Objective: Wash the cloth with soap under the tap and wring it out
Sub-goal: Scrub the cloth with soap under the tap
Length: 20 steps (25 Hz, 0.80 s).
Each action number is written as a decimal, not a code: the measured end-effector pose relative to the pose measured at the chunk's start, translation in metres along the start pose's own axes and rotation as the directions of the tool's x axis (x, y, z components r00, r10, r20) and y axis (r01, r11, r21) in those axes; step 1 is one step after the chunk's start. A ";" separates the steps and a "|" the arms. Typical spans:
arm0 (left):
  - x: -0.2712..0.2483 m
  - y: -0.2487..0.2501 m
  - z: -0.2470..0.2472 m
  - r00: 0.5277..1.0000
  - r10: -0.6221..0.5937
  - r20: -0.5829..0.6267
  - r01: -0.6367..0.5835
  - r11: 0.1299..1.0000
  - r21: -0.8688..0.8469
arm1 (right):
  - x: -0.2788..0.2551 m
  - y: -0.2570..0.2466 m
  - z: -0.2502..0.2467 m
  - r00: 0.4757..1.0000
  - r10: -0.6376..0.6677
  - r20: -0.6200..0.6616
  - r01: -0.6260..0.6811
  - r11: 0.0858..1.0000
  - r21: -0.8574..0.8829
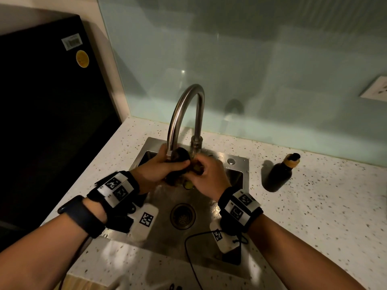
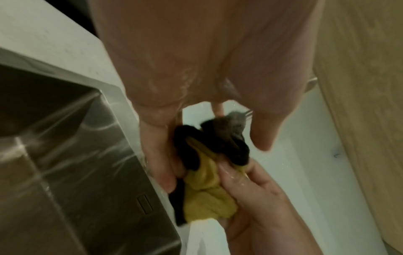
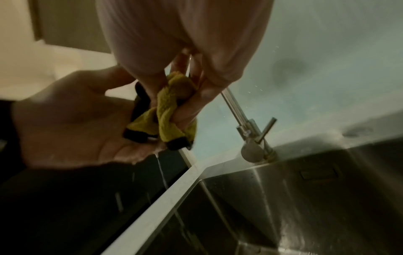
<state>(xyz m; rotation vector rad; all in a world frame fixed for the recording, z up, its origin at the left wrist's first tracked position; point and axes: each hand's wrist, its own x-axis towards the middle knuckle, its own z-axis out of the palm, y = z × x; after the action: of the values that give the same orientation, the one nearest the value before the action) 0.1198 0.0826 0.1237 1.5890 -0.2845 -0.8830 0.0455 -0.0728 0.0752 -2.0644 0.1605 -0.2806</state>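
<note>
A wet yellow cloth with dark edging [image 1: 182, 164] [image 2: 205, 188] [image 3: 172, 110] is bunched between both hands over the steel sink [image 1: 236, 176], just under the spout of the curved tap [image 1: 186, 114]. My left hand [image 1: 165, 166] [image 2: 196, 146] curls its fingers round the dark end. My right hand [image 1: 204, 172] [image 3: 181, 96] pinches the yellow end. The left palm [image 3: 72, 119] shows in the right wrist view, and water drips from it into the basin. The tap lever [image 3: 267, 129] stands behind the cloth.
A dark bottle with a tan neck [image 1: 280, 174] stands on the speckled counter right of the sink. The drain [image 1: 182, 216] is in the basin's middle. A black appliance [image 1: 48, 114] fills the left side. A thin black cable [image 1: 192, 260] hangs over the sink's front edge.
</note>
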 end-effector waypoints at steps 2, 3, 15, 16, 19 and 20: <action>-0.005 0.001 -0.004 0.997 0.062 -0.035 -0.061 0.998 0.012 | 0.001 -0.003 -0.006 0.999 0.029 -0.032 -0.029 1.000 0.006; -0.005 -0.001 -0.006 0.991 0.117 -0.064 -0.113 0.992 0.060 | 0.001 -0.005 -0.010 0.999 0.045 0.006 -0.045 0.999 0.026; 0.006 -0.004 0.005 0.966 0.166 -0.198 -0.147 0.983 0.108 | 0.008 -0.016 -0.013 0.971 -0.184 -0.155 0.172 0.981 -0.087; 0.004 -0.002 0.007 0.983 0.119 -0.141 -0.125 0.991 -0.035 | 0.009 -0.015 -0.013 0.966 -0.169 -0.194 0.159 0.985 -0.066; 0.000 0.000 0.012 0.999 0.054 -0.001 -0.053 0.982 -0.181 | 0.010 -0.012 -0.009 0.968 -0.184 -0.170 0.185 0.983 -0.012; 0.002 -0.002 0.012 0.997 0.072 -0.035 -0.077 0.983 -0.167 | 0.008 -0.013 -0.009 0.976 -0.181 -0.121 0.182 0.983 0.001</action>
<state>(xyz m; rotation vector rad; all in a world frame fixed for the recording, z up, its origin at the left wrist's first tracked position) 0.1130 0.0730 0.1213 1.4242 -0.2409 -0.8039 0.0513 -0.0757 0.0916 -2.0536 0.0431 -0.5182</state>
